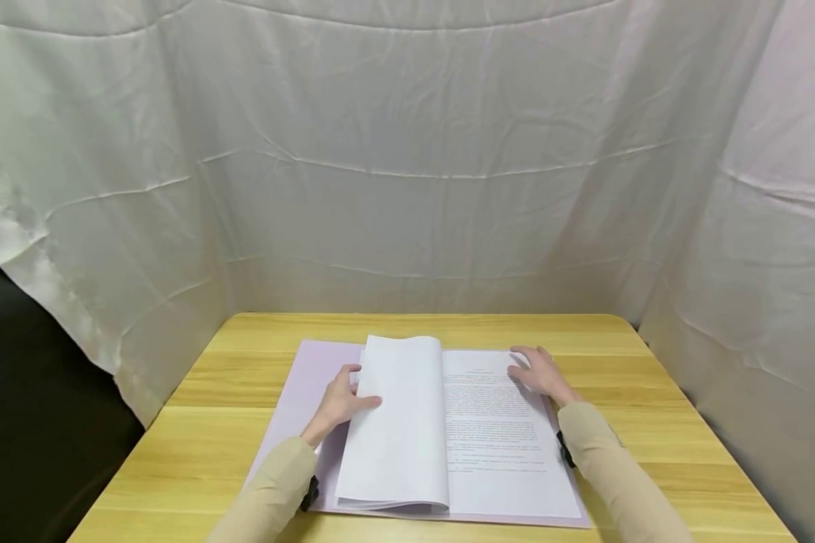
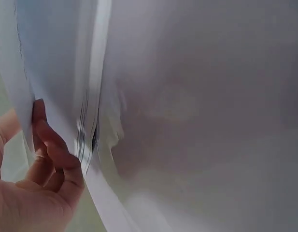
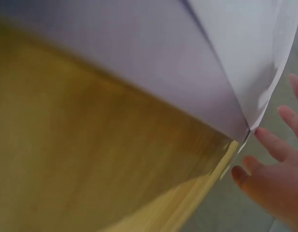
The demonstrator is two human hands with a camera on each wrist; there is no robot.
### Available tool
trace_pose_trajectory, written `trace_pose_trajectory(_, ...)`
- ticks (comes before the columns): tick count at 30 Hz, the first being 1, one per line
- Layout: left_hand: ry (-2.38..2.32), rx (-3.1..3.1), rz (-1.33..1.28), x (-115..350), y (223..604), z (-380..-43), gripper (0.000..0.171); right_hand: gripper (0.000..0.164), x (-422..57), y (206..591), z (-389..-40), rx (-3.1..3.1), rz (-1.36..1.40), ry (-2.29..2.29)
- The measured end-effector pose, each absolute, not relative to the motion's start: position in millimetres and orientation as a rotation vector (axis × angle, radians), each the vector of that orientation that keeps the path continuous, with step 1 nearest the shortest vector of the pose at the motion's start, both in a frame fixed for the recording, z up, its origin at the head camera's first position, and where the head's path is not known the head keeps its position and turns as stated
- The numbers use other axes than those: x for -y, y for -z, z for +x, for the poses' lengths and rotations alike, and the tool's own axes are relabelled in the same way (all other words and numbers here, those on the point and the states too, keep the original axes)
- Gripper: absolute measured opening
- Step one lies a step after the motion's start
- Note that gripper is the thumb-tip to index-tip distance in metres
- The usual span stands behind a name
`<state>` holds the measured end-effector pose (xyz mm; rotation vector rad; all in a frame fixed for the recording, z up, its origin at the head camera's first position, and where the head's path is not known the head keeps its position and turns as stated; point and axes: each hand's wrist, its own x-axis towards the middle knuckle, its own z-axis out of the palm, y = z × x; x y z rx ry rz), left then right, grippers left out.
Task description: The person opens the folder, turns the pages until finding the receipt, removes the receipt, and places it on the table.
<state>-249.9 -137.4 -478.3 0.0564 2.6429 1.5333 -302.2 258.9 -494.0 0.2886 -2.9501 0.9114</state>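
A lilac folder [image 1: 315, 369] lies spread on the table with white paper sheets in it. Several sheets [image 1: 401, 422] are turned over to the left, their blank side up and curved near the middle. My left hand [image 1: 339, 403] pinches their left edge, thumb on top and fingers beneath; the left wrist view shows the hand [image 2: 47, 183] at the paper's edge. On the right half lies a page of printed text [image 1: 492, 422]. Above its upper right corner is my right hand [image 1: 539, 373], fingers spread and loosely bent; the right wrist view shows its fingertips [image 3: 264, 137] right beside the corner.
The wooden table [image 1: 197, 422] has rounded far corners. Grey-white curtain cloth [image 1: 407, 166] hangs behind it and on both sides. Something black [image 1: 34, 407] fills the lower left beyond the table. Dark wrist bands [image 1: 310, 494] show at the beige sleeves [image 1: 272, 483].
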Motion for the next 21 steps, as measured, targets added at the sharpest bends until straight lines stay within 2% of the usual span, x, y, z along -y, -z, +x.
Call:
trace_pose_trajectory(6, -1.367, -2.768, 0.138, 140.2, 480.0, -246.6, 0.083, 0.053, -263.6, 494.0, -310.0, 2.981, 0.313, -0.825)
trace_pose_trajectory(21, -1.14, -2.868, 0.129, 141.2, 485.4, -248.2, 0.095, 0.054, -272.5, 493.0, -316.5, 2.952, 0.276, -0.901)
